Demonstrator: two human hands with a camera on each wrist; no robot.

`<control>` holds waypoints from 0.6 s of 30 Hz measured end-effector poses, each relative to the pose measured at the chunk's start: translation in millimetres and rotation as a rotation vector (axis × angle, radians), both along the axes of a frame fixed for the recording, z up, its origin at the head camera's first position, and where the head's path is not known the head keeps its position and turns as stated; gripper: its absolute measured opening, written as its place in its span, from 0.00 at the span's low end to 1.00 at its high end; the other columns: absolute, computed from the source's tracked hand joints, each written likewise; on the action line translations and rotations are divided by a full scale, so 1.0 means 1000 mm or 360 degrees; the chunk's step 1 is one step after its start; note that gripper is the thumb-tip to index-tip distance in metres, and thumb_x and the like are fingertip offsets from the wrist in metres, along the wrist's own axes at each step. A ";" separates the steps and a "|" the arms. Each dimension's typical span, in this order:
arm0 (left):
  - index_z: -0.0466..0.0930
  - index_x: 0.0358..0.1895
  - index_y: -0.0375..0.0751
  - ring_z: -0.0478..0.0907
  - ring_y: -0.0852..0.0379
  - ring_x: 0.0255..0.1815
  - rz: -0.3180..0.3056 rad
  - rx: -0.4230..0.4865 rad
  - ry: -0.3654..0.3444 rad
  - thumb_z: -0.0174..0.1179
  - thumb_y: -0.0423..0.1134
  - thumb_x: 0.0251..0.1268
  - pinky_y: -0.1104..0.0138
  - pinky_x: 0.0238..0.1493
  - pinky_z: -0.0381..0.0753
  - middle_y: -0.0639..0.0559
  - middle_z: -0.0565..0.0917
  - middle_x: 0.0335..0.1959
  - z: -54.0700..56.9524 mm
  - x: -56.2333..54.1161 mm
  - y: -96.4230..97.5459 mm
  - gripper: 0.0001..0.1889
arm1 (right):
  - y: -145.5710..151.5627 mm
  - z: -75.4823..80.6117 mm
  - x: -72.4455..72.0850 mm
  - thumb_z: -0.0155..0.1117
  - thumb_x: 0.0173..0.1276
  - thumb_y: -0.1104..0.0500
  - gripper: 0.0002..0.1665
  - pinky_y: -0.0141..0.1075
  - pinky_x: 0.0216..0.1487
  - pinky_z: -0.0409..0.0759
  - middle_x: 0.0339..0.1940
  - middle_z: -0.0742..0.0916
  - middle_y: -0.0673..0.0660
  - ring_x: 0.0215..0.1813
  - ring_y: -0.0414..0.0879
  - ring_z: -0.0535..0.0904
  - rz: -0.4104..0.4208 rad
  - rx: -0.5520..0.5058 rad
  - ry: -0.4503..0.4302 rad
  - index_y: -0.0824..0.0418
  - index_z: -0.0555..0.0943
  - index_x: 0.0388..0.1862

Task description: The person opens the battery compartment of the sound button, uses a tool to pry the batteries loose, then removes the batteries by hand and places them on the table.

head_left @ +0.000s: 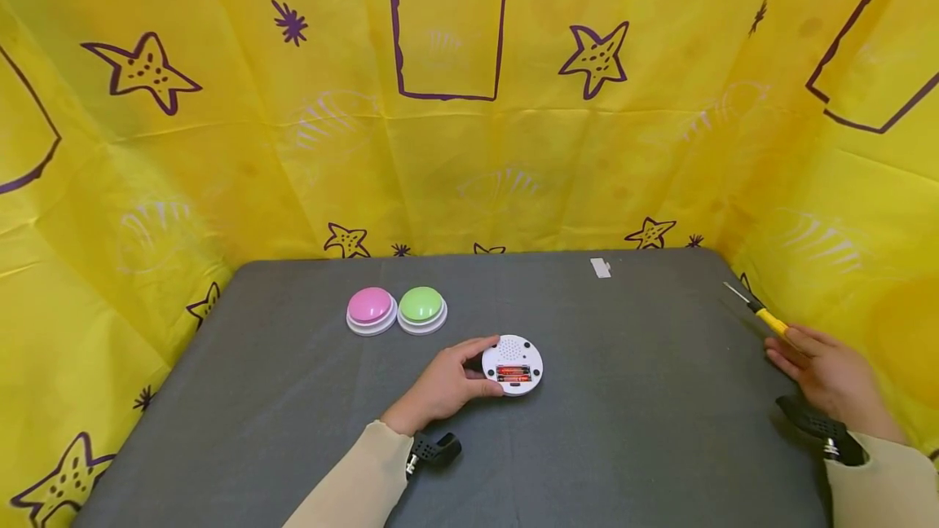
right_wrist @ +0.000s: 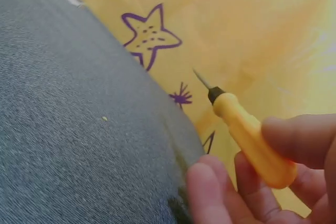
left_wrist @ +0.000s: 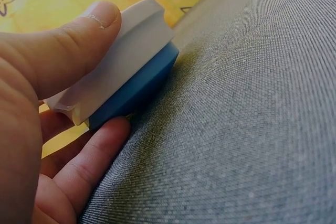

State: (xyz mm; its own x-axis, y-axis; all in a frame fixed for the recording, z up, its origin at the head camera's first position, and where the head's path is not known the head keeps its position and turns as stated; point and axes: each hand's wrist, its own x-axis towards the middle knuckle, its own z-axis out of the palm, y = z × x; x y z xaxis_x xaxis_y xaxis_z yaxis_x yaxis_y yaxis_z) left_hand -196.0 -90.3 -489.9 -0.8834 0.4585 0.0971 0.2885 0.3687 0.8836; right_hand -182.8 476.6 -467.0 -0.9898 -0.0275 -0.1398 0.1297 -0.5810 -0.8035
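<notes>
My left hand (head_left: 447,381) grips a round white push-button buzzer (head_left: 511,351) by its left edge, underside up. Two red batteries (head_left: 513,374) sit in its uncovered compartment, below a speaker grille. In the left wrist view the buzzer's blue dome (left_wrist: 139,90) faces down close over the grey cloth, with thumb on the white base and a finger at the dome. At the table's right side my right hand (head_left: 836,369) pinches a screwdriver (head_left: 772,321) by its yellow handle. Its metal tip points up and left, away from the buzzer.
A pink button buzzer (head_left: 370,306) and a green one (head_left: 421,305) stand side by side, left of centre. Toward the back right lies a small white battery cover (head_left: 601,268). A yellow patterned curtain (head_left: 455,169) encloses the grey table (head_left: 631,446) at the back and sides.
</notes>
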 end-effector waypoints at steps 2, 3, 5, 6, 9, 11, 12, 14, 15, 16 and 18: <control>0.72 0.72 0.50 0.77 0.60 0.50 0.0005 -0.0011 0.0000 0.78 0.49 0.51 0.69 0.49 0.80 0.56 0.74 0.66 0.000 0.000 0.000 0.42 | 0.003 -0.001 -0.001 0.49 0.78 0.68 0.15 0.47 0.44 0.85 0.40 0.86 0.59 0.42 0.57 0.86 -0.0006 -0.0166 -0.0015 0.68 0.84 0.41; 0.72 0.72 0.50 0.77 0.60 0.50 0.0007 -0.0017 -0.0001 0.78 0.49 0.51 0.69 0.49 0.80 0.56 0.74 0.66 0.001 0.000 -0.001 0.42 | 0.005 -0.002 -0.001 0.48 0.79 0.68 0.15 0.48 0.45 0.84 0.41 0.86 0.60 0.43 0.58 0.86 -0.0012 -0.0241 -0.0019 0.68 0.83 0.41; 0.72 0.72 0.50 0.77 0.60 0.50 0.0011 -0.0019 -0.0003 0.78 0.49 0.51 0.69 0.49 0.80 0.56 0.74 0.66 0.001 0.000 -0.001 0.42 | 0.007 -0.004 -0.001 0.46 0.80 0.66 0.14 0.49 0.48 0.83 0.43 0.86 0.62 0.45 0.59 0.85 -0.0027 -0.0409 -0.0011 0.68 0.81 0.45; 0.72 0.72 0.50 0.77 0.60 0.50 0.0012 -0.0019 -0.0002 0.78 0.49 0.51 0.69 0.50 0.80 0.56 0.74 0.66 0.001 0.001 -0.001 0.42 | 0.009 -0.005 -0.001 0.46 0.80 0.65 0.13 0.49 0.50 0.82 0.44 0.85 0.63 0.47 0.59 0.84 -0.0032 -0.0510 -0.0011 0.67 0.80 0.47; 0.72 0.71 0.50 0.77 0.60 0.50 0.0013 -0.0007 -0.0005 0.78 0.49 0.51 0.69 0.50 0.80 0.56 0.74 0.66 0.001 0.001 -0.001 0.42 | 0.012 -0.007 -0.001 0.46 0.81 0.63 0.12 0.50 0.58 0.78 0.49 0.83 0.63 0.53 0.59 0.82 -0.0058 -0.0799 -0.0028 0.63 0.76 0.53; 0.72 0.71 0.50 0.77 0.60 0.50 0.0015 -0.0008 -0.0006 0.78 0.49 0.51 0.69 0.49 0.80 0.56 0.74 0.66 0.001 0.001 -0.002 0.42 | 0.013 -0.006 0.000 0.47 0.81 0.61 0.11 0.50 0.63 0.74 0.52 0.82 0.60 0.56 0.59 0.80 -0.0086 -0.0948 -0.0067 0.60 0.74 0.56; 0.72 0.71 0.50 0.77 0.60 0.50 0.0015 -0.0011 -0.0006 0.78 0.49 0.51 0.69 0.49 0.80 0.56 0.74 0.66 0.001 0.002 -0.002 0.42 | 0.014 -0.005 0.000 0.49 0.81 0.60 0.11 0.49 0.64 0.72 0.53 0.81 0.59 0.57 0.59 0.80 -0.0109 -0.0999 -0.0100 0.58 0.74 0.57; 0.72 0.72 0.51 0.77 0.60 0.50 0.0016 -0.0021 -0.0007 0.78 0.50 0.51 0.69 0.49 0.80 0.56 0.74 0.66 0.001 0.002 -0.002 0.42 | 0.014 -0.003 0.001 0.51 0.80 0.58 0.10 0.48 0.66 0.70 0.53 0.80 0.56 0.56 0.59 0.79 -0.0159 -0.1036 -0.0147 0.55 0.73 0.56; 0.72 0.72 0.51 0.77 0.60 0.50 0.0016 -0.0023 -0.0006 0.78 0.50 0.51 0.69 0.49 0.80 0.56 0.74 0.66 0.001 0.002 -0.003 0.42 | 0.013 -0.001 0.001 0.52 0.79 0.58 0.10 0.48 0.66 0.70 0.52 0.79 0.55 0.55 0.59 0.80 -0.0188 -0.1030 -0.0169 0.54 0.73 0.55; 0.72 0.72 0.51 0.77 0.60 0.50 0.0017 -0.0026 -0.0006 0.78 0.50 0.51 0.69 0.49 0.80 0.56 0.74 0.66 0.001 0.002 -0.003 0.41 | 0.012 0.000 0.001 0.53 0.78 0.57 0.09 0.48 0.65 0.71 0.52 0.79 0.55 0.54 0.59 0.80 -0.0215 -0.1008 -0.0188 0.53 0.73 0.54; 0.72 0.72 0.50 0.78 0.60 0.49 0.0015 -0.0022 -0.0003 0.78 0.49 0.51 0.69 0.48 0.80 0.55 0.74 0.66 0.001 0.003 -0.003 0.42 | 0.010 0.004 0.001 0.55 0.78 0.57 0.08 0.48 0.64 0.72 0.51 0.78 0.53 0.53 0.57 0.80 -0.0258 -0.0930 -0.0218 0.52 0.73 0.53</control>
State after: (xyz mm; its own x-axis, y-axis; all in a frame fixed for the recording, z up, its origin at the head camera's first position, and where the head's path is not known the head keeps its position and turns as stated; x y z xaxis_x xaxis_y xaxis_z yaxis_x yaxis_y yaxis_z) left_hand -193.5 -93.7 -489.4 -0.8877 0.4516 0.0893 0.2835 0.3834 0.8790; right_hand -181.9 486.7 -463.3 -0.9619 0.0113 -0.2730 0.0824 -0.9406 -0.3293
